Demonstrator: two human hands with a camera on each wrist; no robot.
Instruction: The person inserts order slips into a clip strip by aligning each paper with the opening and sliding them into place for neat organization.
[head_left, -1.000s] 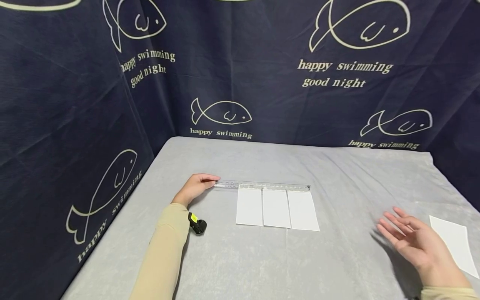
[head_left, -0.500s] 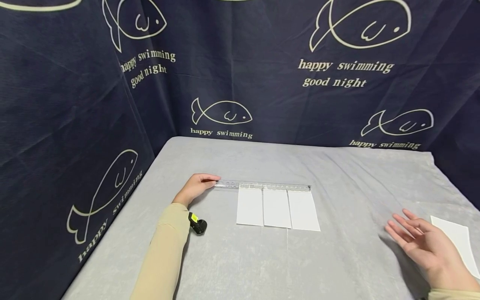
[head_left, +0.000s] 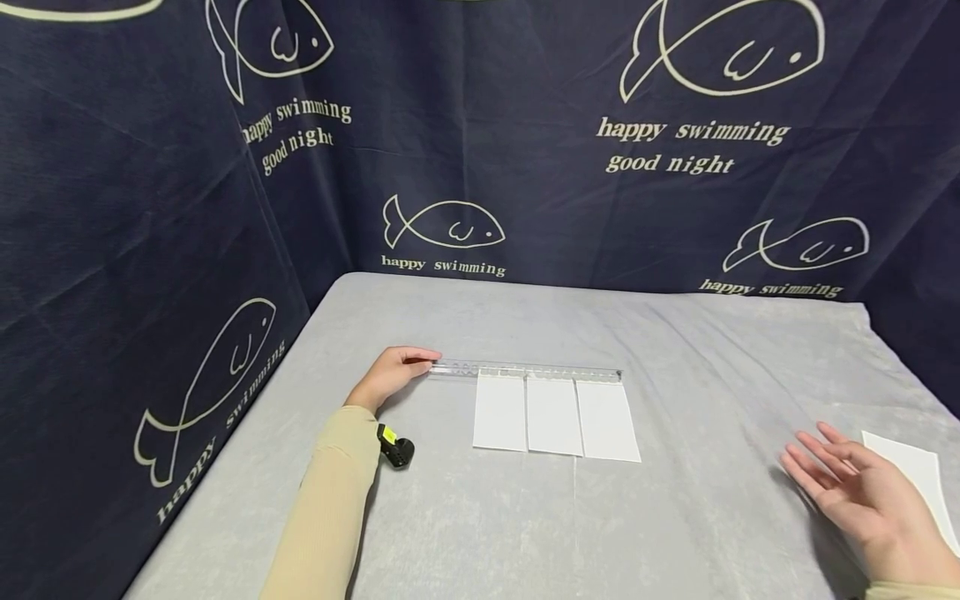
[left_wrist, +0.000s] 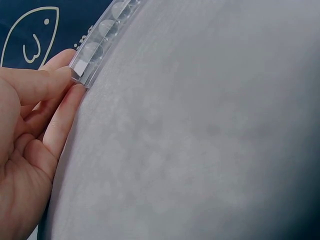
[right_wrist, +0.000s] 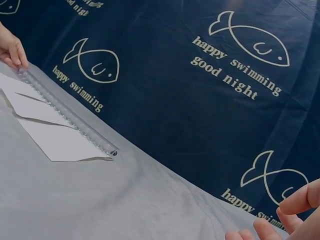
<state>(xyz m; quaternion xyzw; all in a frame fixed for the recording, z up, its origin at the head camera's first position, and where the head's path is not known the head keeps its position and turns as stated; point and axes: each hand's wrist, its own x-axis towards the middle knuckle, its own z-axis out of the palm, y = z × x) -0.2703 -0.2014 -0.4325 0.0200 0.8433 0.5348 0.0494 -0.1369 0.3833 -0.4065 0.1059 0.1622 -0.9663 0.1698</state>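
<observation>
My left hand [head_left: 393, 373] pinches the left end of a long clear plastic strip [head_left: 547, 371] between thumb and fingers. A row of round, see-through shapes [left_wrist: 107, 27] runs along this strip, seen close in the left wrist view. Three white paper cards [head_left: 553, 415] lie side by side on the grey cloth, their top edges along the strip. My right hand [head_left: 873, 492] hovers at the lower right, palm turned up, fingers loosely spread with nothing in them. Beside it lies a single white card [head_left: 918, 471], partly covered by that hand in the head view.
Grey cloth [head_left: 480, 517] covers the table. Dark blue curtains [head_left: 555, 208] printed with fish and lettering hang behind it and along the left side. A small black camera [head_left: 395, 447] with a yellow-green label is strapped on the left wrist.
My right hand has moved a little to the right and nearer, overlapping the single card more. The left hand, the strip and the three cards stay in place.
</observation>
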